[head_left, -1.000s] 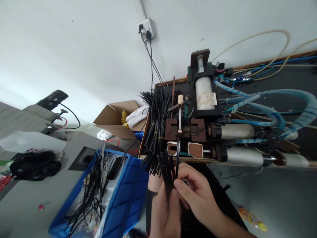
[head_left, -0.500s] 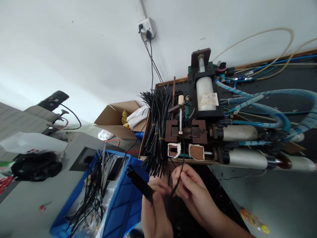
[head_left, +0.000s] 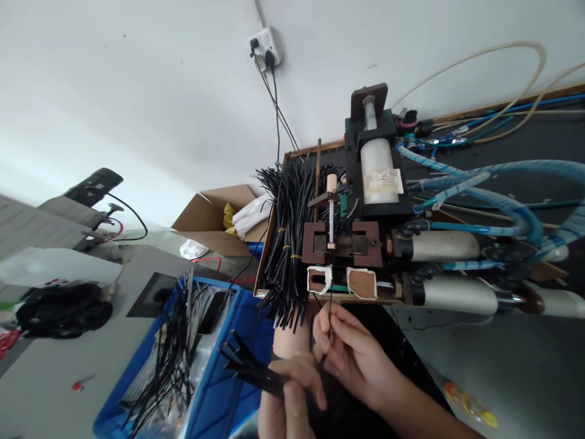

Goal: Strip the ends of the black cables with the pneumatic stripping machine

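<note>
My left hand (head_left: 287, 396) is closed round a bunch of black strips (head_left: 249, 369), which fans out to the left over the blue crate. My right hand (head_left: 350, 353) pinches a single black strip (head_left: 329, 305) and holds it upright, its upper end at the gap between the two brown blocks of the small machine (head_left: 340, 244). A large bundle of black strips (head_left: 287, 244) tied with yellow bands lies on the machine's board, just left of the blocks.
A blue crate (head_left: 228, 378) with loose black strips stands at the lower left. Blue air hoses (head_left: 479, 183) and metal cylinders (head_left: 457, 292) run to the right. A cardboard box (head_left: 214, 219) sits behind, and a wall socket (head_left: 262, 46) is above.
My left hand swung its bunch of strips from upright at the machine down to the left. My right hand drew out one strip and raised it to the machine's gap.
</note>
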`<state>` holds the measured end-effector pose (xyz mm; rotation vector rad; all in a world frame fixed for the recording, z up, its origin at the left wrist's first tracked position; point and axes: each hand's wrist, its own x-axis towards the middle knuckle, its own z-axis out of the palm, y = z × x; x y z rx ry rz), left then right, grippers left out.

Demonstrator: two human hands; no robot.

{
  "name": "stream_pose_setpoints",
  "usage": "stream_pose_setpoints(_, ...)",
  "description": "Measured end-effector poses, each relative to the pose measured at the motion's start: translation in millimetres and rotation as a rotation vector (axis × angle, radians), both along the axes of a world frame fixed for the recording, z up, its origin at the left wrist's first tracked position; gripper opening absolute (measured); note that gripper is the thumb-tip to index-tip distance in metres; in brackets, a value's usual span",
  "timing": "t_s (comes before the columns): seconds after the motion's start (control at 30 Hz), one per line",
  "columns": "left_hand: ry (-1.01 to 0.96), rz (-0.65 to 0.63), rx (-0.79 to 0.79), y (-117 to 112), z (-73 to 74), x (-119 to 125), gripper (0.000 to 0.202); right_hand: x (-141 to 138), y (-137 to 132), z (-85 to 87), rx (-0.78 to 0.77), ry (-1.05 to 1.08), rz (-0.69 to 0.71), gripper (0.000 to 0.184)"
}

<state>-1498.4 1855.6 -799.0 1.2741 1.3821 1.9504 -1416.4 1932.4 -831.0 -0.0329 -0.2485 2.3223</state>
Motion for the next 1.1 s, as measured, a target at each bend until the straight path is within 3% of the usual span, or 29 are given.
stream_pose_setpoints(0.17,-0.053,0.064,0.046,3,0.8,4,0.035,0,2,1.6,-0.003,0.007,0.013,0.018)
stream_pose_setpoints(0.33,-0.027,-0.109,-0.012,-4,-7.8,-8,0.029,0,4,1.0,0.003,-0.006,0.015,0.019)
stream_pose_setpoints(0.47,-0.030,-0.143,-0.004,-5,-10.1,-10,0.030,-1,5,-0.7,0.002,-0.029,0.014,0.021)
stream_pose_setpoints(0.73,0.003,-0.073,0.011,5,4.8,-2,0.034,-1,7,0.0,-0.006,-0.053,0.018,0.023)
stream_pose_setpoints(0.93,-0.021,-0.119,-0.018,-2,-3.8,-7,0.033,-1,6,0.3,-0.002,-0.049,0.014,0.022)
stream_pose_setpoints(1.1,-0.064,-0.062,-0.041,-7,-7.2,-8,0.031,-2,6,0.1,-0.004,-0.071,-0.006,0.022)
